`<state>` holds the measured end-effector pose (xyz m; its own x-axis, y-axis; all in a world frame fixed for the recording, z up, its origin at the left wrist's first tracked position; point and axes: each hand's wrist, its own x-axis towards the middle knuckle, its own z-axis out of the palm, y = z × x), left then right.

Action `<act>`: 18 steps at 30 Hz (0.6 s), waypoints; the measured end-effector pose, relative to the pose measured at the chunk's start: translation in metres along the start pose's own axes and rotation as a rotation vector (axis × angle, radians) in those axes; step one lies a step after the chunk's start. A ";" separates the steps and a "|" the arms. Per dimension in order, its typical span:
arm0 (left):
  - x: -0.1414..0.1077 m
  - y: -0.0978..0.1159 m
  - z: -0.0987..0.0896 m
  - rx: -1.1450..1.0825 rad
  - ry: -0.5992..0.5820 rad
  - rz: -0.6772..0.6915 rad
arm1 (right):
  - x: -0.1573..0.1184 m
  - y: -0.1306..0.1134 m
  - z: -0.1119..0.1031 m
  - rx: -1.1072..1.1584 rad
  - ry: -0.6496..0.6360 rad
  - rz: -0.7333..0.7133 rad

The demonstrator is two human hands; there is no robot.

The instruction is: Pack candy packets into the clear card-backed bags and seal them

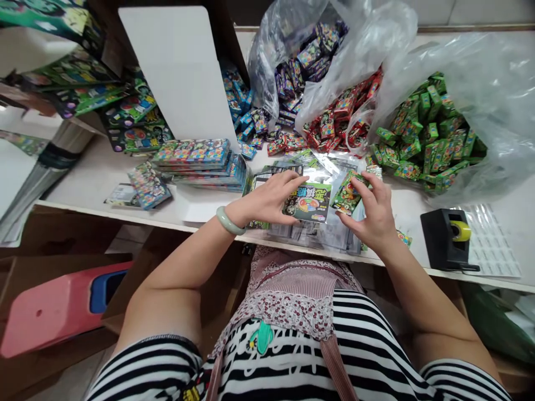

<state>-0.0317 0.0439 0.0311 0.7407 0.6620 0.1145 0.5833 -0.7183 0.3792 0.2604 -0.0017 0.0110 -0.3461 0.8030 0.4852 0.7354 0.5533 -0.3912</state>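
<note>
My left hand (276, 196), with a pale green bangle on its wrist, spans a black and green printed card (308, 204). Its thumb is at the card's lower edge and a finger at the upper edge. My right hand (374, 209) holds a small green printed packet (346, 192) by its edges, thumb below and fingers above. The packet is tilted, just right of the card. Beneath both hands lie clear plastic sleeves (311, 236) with dark print, partly hidden by my hands and the card.
Clear bags of purple packets (309, 55), red packets (345, 108) and green packets (434, 133) stand behind. Stacked printed boxes (200, 156) lie left, by a white board (178, 72). A tape dispenser (445, 239) sits at right; a pink stool (54, 309) is below left.
</note>
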 end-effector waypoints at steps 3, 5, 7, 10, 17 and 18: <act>-0.009 -0.003 0.006 0.056 0.034 -0.020 | -0.005 0.003 0.006 -0.036 -0.090 -0.030; -0.012 -0.005 0.010 0.094 0.064 -0.017 | -0.007 0.003 0.005 -0.045 -0.153 -0.084; -0.014 -0.005 0.013 0.119 0.088 -0.002 | -0.006 0.003 0.003 -0.048 -0.218 -0.140; -0.016 -0.005 0.018 0.148 0.089 0.039 | -0.002 0.006 0.000 -0.027 -0.322 -0.227; -0.023 -0.007 0.023 0.125 0.109 0.094 | 0.006 0.014 0.000 0.061 -0.455 -0.343; -0.024 -0.007 0.023 0.122 0.106 0.093 | 0.008 0.015 0.000 0.063 -0.450 -0.336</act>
<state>-0.0462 0.0285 0.0045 0.7582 0.6053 0.2424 0.5546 -0.7942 0.2484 0.2689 0.0131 0.0094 -0.7799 0.5879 0.2147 0.5106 0.7961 -0.3249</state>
